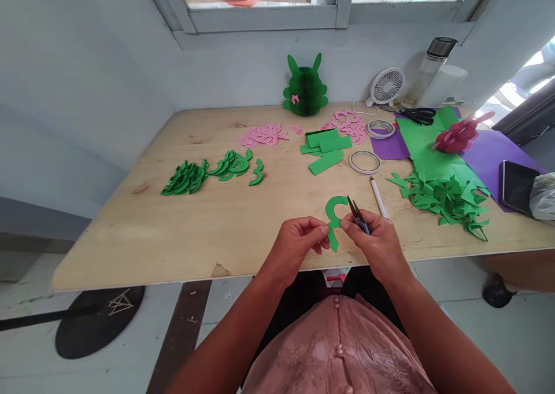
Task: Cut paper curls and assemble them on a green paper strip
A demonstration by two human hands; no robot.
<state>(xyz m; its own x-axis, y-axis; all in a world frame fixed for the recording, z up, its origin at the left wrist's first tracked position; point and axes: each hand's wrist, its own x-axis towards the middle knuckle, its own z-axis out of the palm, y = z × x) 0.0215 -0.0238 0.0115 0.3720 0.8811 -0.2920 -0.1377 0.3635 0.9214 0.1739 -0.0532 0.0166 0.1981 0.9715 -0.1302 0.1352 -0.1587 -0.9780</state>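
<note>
Near the table's front edge, my left hand (301, 245) pinches the left side of a curved green paper piece (333, 209). My right hand (376, 239) holds small scissors (358, 214), their blades pointing up and away from me. Its thumb and fingertip also touch the right side of the green piece. The piece has a rounded arc at the top and a narrow tip hanging below my fingers. Part of its middle is hidden behind my fingertips. A white pen (379, 197) lies just beyond my right hand.
Cut green curves (184, 178) lie at left, pink cutouts (262, 135) and green strips (325, 161) farther back. Tape rolls (365, 162), green scraps (451, 200), black scissors (417, 115) and a phone (515, 187) are at right. A green paper figure (306, 90) stands by the wall.
</note>
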